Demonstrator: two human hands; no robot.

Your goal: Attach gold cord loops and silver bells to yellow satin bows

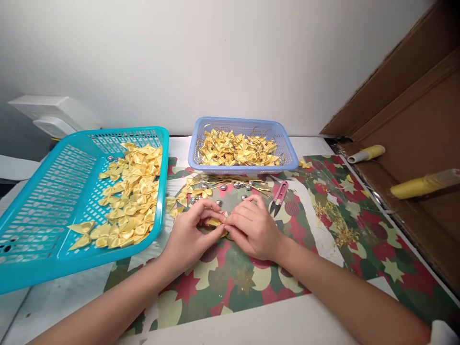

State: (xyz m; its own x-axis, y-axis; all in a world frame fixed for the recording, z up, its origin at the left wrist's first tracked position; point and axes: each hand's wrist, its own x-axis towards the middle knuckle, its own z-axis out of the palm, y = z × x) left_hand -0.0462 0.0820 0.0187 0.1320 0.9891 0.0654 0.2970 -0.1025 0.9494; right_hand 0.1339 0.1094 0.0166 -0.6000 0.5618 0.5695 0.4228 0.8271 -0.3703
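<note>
My left hand and my right hand meet over the patterned paper, fingers pinched together on one small yellow ribbon bow. Loose yellow bows, small silver bells and thin gold wires lie just beyond my fingers. Pink thread snips rest right of my right hand.
A tilted teal basket with several yellow bows stands at the left. A blue basket of finished bows sits at the back. Gold scraps lie to the right. Two yellow thread spools lie on brown cardboard.
</note>
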